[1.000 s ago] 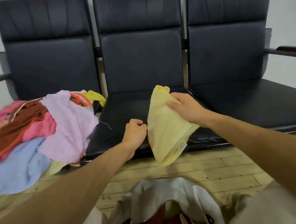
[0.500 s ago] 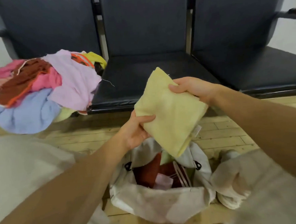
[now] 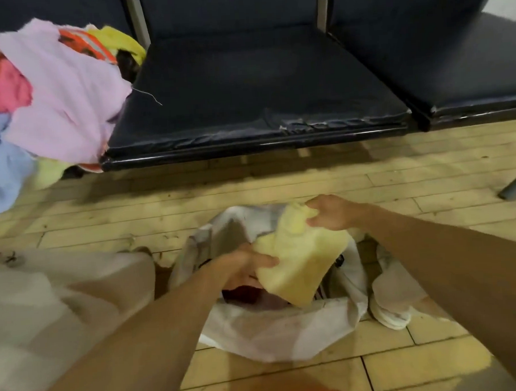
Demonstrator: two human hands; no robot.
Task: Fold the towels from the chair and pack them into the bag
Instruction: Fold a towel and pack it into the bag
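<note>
Looking down, I see a heap of pink, lilac and blue cloth towels (image 3: 66, 94) on the left of the dark padded chair seats (image 3: 245, 91), well apart from my hands. The white fabric bag (image 3: 276, 341) gapes open on the pale wooden floor (image 3: 161, 206), with red cloth inside. My left grip (image 3: 242, 266) pinches the folded pale-yellow terry towel (image 3: 302, 261) at its near-left edge and my right grip (image 3: 331, 212) clamps its top corner, just over the bag's mouth.

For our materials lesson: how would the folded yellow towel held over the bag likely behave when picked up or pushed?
Probably floppy: the yellow towel bunches where the right grip pinches it, and its lower end droops toward the bag. Likely light: the left grip holds it by one edge only. Pushed, its soft folded layers should squash, not roll.
</note>
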